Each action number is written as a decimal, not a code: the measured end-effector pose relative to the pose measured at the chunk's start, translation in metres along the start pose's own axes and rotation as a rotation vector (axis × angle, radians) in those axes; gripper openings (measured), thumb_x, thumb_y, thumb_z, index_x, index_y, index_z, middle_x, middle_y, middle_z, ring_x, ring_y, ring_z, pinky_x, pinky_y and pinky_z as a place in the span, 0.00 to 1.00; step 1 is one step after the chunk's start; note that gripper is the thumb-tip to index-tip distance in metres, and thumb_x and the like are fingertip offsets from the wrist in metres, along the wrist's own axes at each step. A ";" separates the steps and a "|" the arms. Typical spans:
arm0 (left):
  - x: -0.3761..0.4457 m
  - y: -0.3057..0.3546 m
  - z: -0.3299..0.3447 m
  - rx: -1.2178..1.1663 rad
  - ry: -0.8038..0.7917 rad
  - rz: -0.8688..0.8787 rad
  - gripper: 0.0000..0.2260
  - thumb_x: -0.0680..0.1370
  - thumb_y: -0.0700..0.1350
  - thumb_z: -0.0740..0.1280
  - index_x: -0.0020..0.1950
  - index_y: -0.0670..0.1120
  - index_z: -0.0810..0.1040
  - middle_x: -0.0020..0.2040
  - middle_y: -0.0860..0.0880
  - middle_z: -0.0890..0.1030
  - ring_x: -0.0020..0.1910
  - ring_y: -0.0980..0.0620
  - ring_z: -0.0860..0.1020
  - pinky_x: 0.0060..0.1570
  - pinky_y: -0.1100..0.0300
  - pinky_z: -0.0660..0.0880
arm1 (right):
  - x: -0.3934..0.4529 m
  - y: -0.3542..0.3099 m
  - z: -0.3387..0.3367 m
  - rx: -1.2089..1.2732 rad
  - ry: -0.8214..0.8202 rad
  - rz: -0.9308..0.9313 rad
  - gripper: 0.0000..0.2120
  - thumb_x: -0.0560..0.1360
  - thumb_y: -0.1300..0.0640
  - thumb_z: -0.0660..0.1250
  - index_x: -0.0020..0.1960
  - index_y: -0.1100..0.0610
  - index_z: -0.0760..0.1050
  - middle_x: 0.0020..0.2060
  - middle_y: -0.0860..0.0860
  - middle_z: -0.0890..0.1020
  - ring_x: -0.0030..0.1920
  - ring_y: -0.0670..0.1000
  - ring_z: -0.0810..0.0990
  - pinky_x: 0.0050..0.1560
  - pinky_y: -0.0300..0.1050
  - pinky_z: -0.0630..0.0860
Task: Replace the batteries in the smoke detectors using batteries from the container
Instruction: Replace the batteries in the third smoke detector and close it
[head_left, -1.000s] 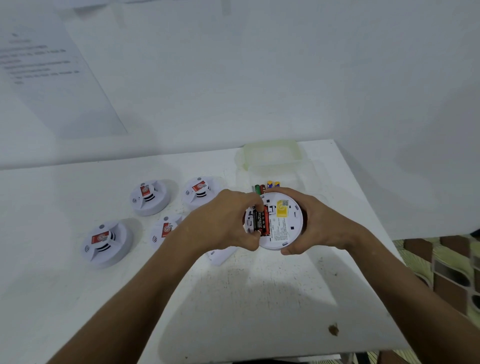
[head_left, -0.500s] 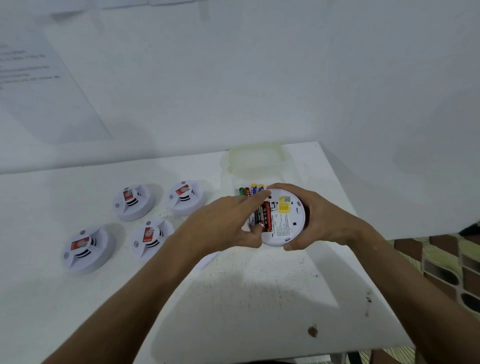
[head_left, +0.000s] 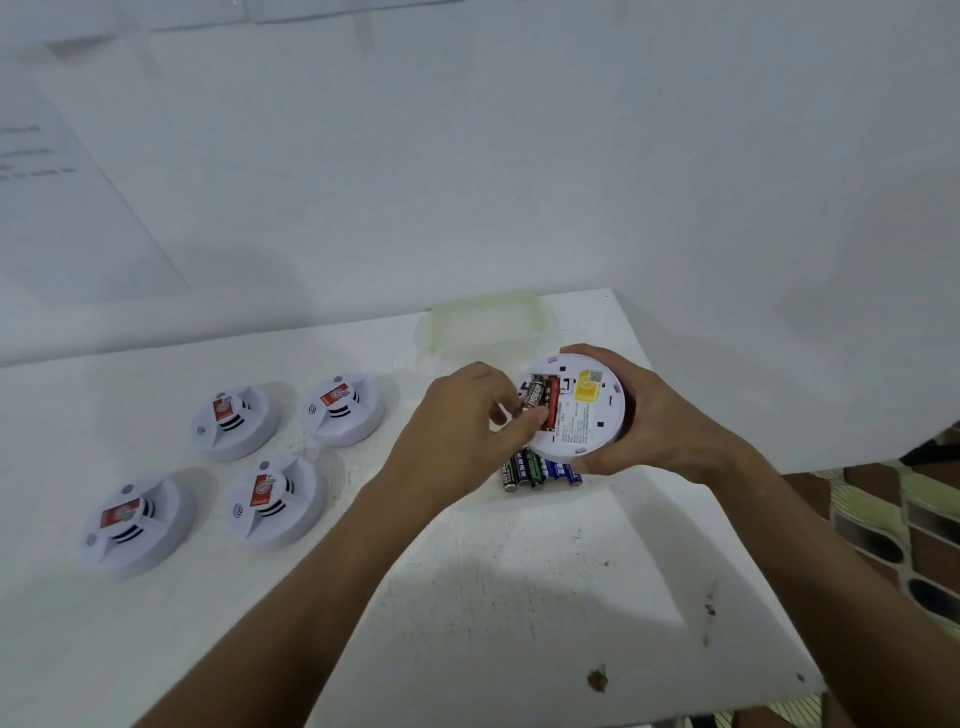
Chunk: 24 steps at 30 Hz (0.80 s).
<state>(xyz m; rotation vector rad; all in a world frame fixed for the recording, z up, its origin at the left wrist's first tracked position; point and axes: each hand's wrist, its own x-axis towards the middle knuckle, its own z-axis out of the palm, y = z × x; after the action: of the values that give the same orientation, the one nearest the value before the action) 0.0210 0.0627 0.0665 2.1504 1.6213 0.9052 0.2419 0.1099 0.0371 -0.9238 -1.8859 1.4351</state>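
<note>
My right hand (head_left: 660, 421) grips a round white smoke detector (head_left: 584, 415), held back side up above the table, showing a yellow label. Its open compartment holds a black and a red battery (head_left: 544, 399). My left hand (head_left: 467, 431) pinches at the lower end of those batteries with thumb and fingers. Under the detector lie several loose batteries (head_left: 535, 470), black, green and blue, on the table. A clear plastic container (head_left: 488, 325) stands just behind the hands; whether anything is inside it I cannot tell.
Several other white smoke detectors with red labels sit face up on the left of the white table (head_left: 467, 597); the nearest is (head_left: 272, 501). A white wall rises behind. The table's right edge drops to a patterned floor (head_left: 883, 519).
The detector has been lifted and moved toward the far right, uncovering the loose batteries below it. My left fingers shifted from the compartment's top to the batteries' lower end.
</note>
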 end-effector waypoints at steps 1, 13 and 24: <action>0.004 0.004 -0.001 -0.010 0.012 -0.029 0.11 0.75 0.54 0.70 0.43 0.46 0.83 0.42 0.53 0.81 0.38 0.59 0.79 0.42 0.57 0.79 | 0.000 0.001 -0.003 -0.010 0.011 0.000 0.45 0.58 0.69 0.81 0.70 0.49 0.69 0.61 0.47 0.78 0.62 0.50 0.77 0.53 0.46 0.82; 0.081 -0.061 0.018 -0.238 -0.121 -0.409 0.10 0.74 0.46 0.72 0.54 0.47 0.81 0.45 0.50 0.86 0.45 0.52 0.83 0.47 0.57 0.79 | -0.011 0.016 -0.036 -0.011 0.179 0.010 0.43 0.56 0.63 0.81 0.68 0.44 0.70 0.61 0.44 0.79 0.63 0.48 0.78 0.53 0.43 0.81; 0.102 -0.074 0.054 0.144 -0.288 -0.404 0.07 0.76 0.43 0.70 0.50 0.41 0.84 0.50 0.45 0.84 0.46 0.50 0.81 0.44 0.62 0.76 | -0.009 0.024 -0.033 0.014 0.170 0.015 0.43 0.57 0.65 0.81 0.69 0.48 0.70 0.61 0.42 0.78 0.63 0.46 0.77 0.53 0.40 0.80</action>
<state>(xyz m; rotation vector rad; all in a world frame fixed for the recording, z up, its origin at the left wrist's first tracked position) 0.0172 0.1894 0.0135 1.8292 1.9105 0.3510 0.2781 0.1253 0.0214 -1.0209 -1.7457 1.3328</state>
